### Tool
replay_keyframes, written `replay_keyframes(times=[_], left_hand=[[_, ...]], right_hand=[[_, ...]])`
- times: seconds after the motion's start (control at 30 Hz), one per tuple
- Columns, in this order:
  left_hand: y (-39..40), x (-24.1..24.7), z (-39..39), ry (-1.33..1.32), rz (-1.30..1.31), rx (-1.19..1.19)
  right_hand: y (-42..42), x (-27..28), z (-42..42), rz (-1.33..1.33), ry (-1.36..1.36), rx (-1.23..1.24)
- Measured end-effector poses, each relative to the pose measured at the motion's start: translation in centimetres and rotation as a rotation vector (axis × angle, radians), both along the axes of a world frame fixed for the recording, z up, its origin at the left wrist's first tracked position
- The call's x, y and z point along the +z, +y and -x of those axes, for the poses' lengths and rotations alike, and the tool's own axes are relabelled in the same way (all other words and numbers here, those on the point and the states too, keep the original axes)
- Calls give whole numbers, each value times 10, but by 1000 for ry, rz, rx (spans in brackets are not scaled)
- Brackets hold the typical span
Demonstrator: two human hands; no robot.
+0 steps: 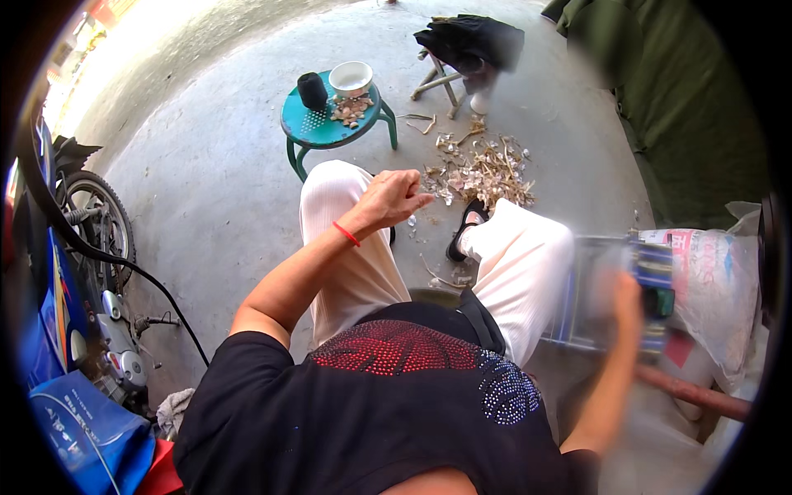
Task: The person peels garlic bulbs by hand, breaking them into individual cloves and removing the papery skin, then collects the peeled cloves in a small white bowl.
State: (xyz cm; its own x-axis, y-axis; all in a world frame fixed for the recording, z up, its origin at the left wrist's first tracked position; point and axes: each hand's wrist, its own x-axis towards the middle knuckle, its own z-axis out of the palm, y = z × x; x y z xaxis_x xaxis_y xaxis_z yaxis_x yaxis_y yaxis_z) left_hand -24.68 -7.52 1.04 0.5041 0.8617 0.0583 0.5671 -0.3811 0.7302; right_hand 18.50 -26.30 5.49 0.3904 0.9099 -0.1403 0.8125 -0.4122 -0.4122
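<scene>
My left hand (393, 197), with a red band on its wrist, is raised above my left knee with the fingers curled; whether something small lies inside them cannot be told. My right hand (626, 297) is out to the right, blurred, over a striped cloth or bag (653, 263) beside my right knee. A dark phone-like device (658, 302) shows next to it; whether the hand touches it is unclear. Ahead, a green metal stool (322, 133) holds a white bowl (351, 79), a black wrapped object (312, 91) and a small heap of what look like garlic cloves (351, 111).
A pile of dry skins and stalks (489, 173) lies on the concrete floor by my right shoe. Beyond it stands a folding stool (442, 80) under black cloth. A motorcycle (99, 247) is at the left; a white sack (718, 278) and a dark green cover (693, 124) are at the right.
</scene>
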Motion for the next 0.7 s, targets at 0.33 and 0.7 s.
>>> replay_keyframes(times=[0.33,0.7], left_hand=[[-23,-11,-46,118,-46,-433],[-17,-56,-4,409,74,-596]], right_hand=[[141,24,60,13,552,160],[379,-202,295,376,1462,-93]])
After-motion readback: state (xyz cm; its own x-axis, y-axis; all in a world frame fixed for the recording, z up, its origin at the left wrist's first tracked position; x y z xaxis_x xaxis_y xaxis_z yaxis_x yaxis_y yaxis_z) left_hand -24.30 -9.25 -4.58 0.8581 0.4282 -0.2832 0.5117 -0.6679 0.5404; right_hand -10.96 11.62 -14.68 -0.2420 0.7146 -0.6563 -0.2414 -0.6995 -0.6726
